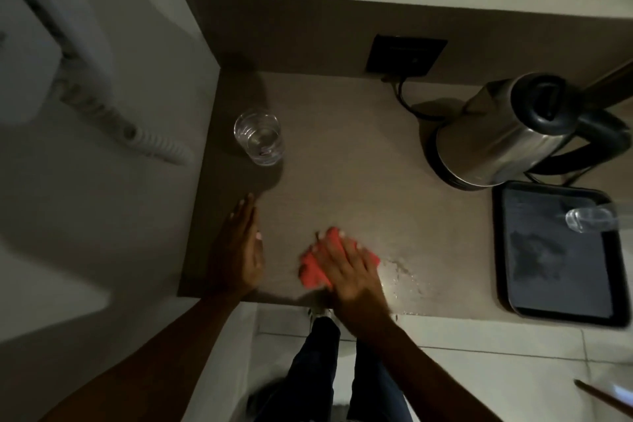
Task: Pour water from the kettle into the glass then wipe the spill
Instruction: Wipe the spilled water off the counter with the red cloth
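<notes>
Far left on the counter (342, 147), the glass (259, 136) is standing upright with water in it, well apart from both hands, so the pouring step looks complete and you are working through the wipe.

Your left hand (239, 250) is lying flat near the counter's left edge, fingers straight and pressed together, gripping nothing. It is acting only as a brace. If you are leaning weight onto it, watch that it is not sliding off that edge.

Your right hand (349, 267) is pressing the red cloth (313, 271) flat against the counter, fingers spread over it. The cloth is bunching under the palm, so only part of it is likely touching the surface.

The spill (400, 281) is lying just right of the cloth and reaching toward the front edge. This is the main risk: a stroke toward you is likely pushing water over the edge onto the floor. Work rightward and away from the edge instead. A bunched, soaked cloth may also be smearing rather than absorbing.

Further right, the kettle (496, 137) is standing upright at the back, its cord (404, 99) running to the wall socket (406, 55). A wide sweep is risking a knock against it. The black tray (558, 250) beside it is holding a second glass (587, 219); avoid striking its rim.
</notes>
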Tool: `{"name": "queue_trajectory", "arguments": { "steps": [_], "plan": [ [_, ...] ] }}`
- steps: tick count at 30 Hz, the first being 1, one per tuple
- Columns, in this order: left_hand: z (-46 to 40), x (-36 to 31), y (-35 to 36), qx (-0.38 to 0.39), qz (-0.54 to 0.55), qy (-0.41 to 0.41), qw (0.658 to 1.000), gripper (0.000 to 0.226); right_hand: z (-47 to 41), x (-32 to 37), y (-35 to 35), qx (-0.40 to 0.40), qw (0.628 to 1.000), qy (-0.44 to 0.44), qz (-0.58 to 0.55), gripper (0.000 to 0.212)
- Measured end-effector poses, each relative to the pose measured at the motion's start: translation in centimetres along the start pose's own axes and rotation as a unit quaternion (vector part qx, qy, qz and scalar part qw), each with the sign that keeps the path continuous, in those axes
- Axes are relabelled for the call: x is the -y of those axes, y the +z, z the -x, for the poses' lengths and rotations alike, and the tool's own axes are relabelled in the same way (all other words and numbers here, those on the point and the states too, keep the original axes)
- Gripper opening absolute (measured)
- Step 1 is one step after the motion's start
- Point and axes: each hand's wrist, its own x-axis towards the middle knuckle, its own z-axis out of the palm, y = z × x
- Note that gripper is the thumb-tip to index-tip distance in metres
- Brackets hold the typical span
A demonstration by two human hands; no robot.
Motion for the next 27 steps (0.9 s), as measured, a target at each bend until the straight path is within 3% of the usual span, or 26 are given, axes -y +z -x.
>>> {"name": "queue_trajectory", "arguments": {
  "steps": [2,4,6,9,10,13,15,16,18,21,23,27],
  "plan": [
    [0.0,0.3,0.1,-0.006,0.002,0.002,1.000,0.055,4.1,-3.5,-1.3,0.030,0.998,-0.045,0.012,0.069],
    [0.0,0.2,0.2,-0.007,0.003,-0.010,1.000,0.054,6.1,-9.0,-3.4,0.020,0.999,-0.024,0.020,0.057],
    [-0.1,-0.2,0.1,-0.008,-0.002,-0.016,1.000,0.054,4.8,-12.8,-5.9,-0.018,0.994,0.103,0.020,0.048],
    [-0.4,-0.3,0.3,-0.013,0.003,-0.021,1.000,0.056,-1.6,-9.7,-5.8,-0.114,0.934,0.337,-0.024,0.054],
    [-0.3,-0.2,0.3,-0.011,0.008,-0.015,1.000,0.057,-2.8,-7.0,-4.6,-0.121,0.933,0.335,-0.051,0.053],
    [-0.2,0.4,0.5,-0.024,0.007,0.006,1.000,0.056,-1.7,1.2,-0.5,-0.028,0.991,0.124,-0.035,0.060],
    [0.2,0.6,0.6,-0.021,0.013,0.009,1.000,0.054,1.4,1.5,-0.4,0.022,1.000,0.008,-0.011,0.076],
    [0.3,0.6,0.6,-0.026,0.009,0.010,1.000,0.053,2.6,-0.4,-1.3,0.034,0.999,-0.019,-0.012,0.072],
    [0.1,0.8,0.9,-0.029,0.005,0.001,1.000,0.053,4.8,-6.2,-3.2,0.044,0.999,-0.020,0.016,0.055],
    [0.0,0.1,0.9,-0.015,-0.005,-0.006,1.000,0.053,3.7,-12.3,-6.5,-0.009,0.986,0.167,0.009,0.052],
    [-0.3,-0.4,0.8,-0.011,-0.012,-0.013,1.000,0.053,-1.5,-10.6,-6.1,-0.061,0.966,0.251,0.002,0.053],
    [-0.2,-0.5,0.4,-0.034,0.013,0.005,0.999,0.052,-10.1,-1.3,-3.3,-0.054,0.987,0.148,-0.020,0.053]
  ]
}}
